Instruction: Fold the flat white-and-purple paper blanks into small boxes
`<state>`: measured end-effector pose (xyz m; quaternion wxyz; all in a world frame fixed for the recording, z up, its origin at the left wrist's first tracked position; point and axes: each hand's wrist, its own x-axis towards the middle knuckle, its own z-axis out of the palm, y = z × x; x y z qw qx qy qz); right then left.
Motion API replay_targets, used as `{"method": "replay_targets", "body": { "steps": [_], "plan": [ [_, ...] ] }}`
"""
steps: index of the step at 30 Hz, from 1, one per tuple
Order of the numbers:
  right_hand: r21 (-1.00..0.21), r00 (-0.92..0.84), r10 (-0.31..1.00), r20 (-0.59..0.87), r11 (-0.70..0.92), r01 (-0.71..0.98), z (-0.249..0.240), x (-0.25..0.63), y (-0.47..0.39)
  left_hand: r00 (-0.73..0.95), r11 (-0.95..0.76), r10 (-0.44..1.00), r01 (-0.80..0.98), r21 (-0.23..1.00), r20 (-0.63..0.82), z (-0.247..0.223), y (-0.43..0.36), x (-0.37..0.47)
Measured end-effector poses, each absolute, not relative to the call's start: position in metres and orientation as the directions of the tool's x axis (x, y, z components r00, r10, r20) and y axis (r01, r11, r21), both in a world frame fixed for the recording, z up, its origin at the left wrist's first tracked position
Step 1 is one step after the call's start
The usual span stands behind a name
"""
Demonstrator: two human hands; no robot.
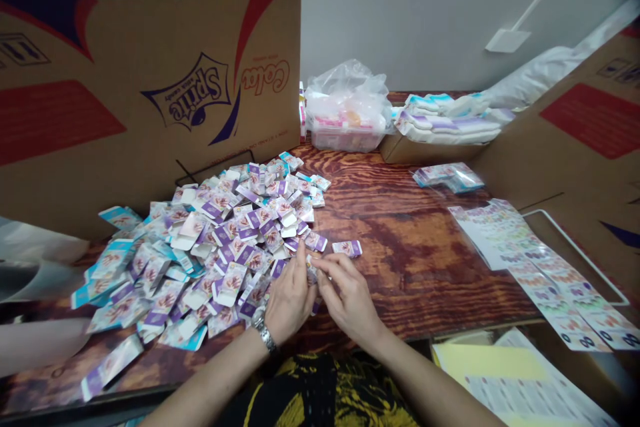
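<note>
Both hands meet over the near edge of a heap of small printed cartons (235, 240) in purple, light blue and white. My left hand (291, 290), with a metal wristwatch (264, 331) on its wrist, is closed around one small carton (312, 269), which the fingers mostly hide. From the other side my right hand (349, 293) pinches the top end of that carton between thumb and fingertips. Just beyond the right fingers, a single purple and white carton (347, 249) lies apart from the heap. Many cartons in the heap have end flaps standing up.
A large cardboard box (150, 80) stands behind the heap, another (585, 147) at the right. Along the wall are a bagged plastic tub (346, 139) and a low box of wrapped packs (450, 127). Sticker sheets (545, 273) lie on the wood-grained table (400, 227) at right.
</note>
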<state>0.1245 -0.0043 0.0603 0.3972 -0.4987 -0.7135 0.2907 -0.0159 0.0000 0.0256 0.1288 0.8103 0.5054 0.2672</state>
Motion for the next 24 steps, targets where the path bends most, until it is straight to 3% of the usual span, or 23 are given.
{"method": "replay_targets", "body": {
  "steps": [4, 8, 10, 14, 19, 24],
  "plan": [
    [-0.848, -0.231, 0.942, 0.243, 0.322, 0.421, 0.053, 0.126, -0.005, 0.346, -0.447, 0.893, 0.764, 0.466, 0.289, 0.028, 0.003, -0.017],
    [-0.91, -0.245, 0.959, 0.144, 0.225, 0.347, 0.043, 0.147, 0.014, 0.319, -0.41, 0.892, 0.87, 0.273, 0.32, 0.052, 0.037, -0.04],
    [-0.898, -0.176, 0.98, 0.091, 0.157, 0.41, 0.031, 0.158, 0.024, 0.216, -0.288, 0.904, 0.945, 0.155, 0.369, 0.075, 0.065, -0.06],
    [-0.742, -0.278, 0.96, -0.033, 0.163, 0.65, 0.001, 0.165, 0.032, 0.102, -0.138, 0.839, 0.99, 0.028, 0.534, 0.116, 0.104, -0.091],
    [-0.599, -0.267, 0.956, -0.121, 0.144, 0.788, -0.024, 0.158, 0.023, 0.239, -0.366, 0.775, 0.925, 0.106, 0.585, 0.098, 0.073, -0.073],
    [-0.691, -0.177, 0.983, -0.05, 0.094, 0.717, -0.03, 0.163, 0.023, 0.4, -0.538, 0.815, 0.791, 0.292, 0.418, 0.043, 0.016, -0.036]
  ]
}}
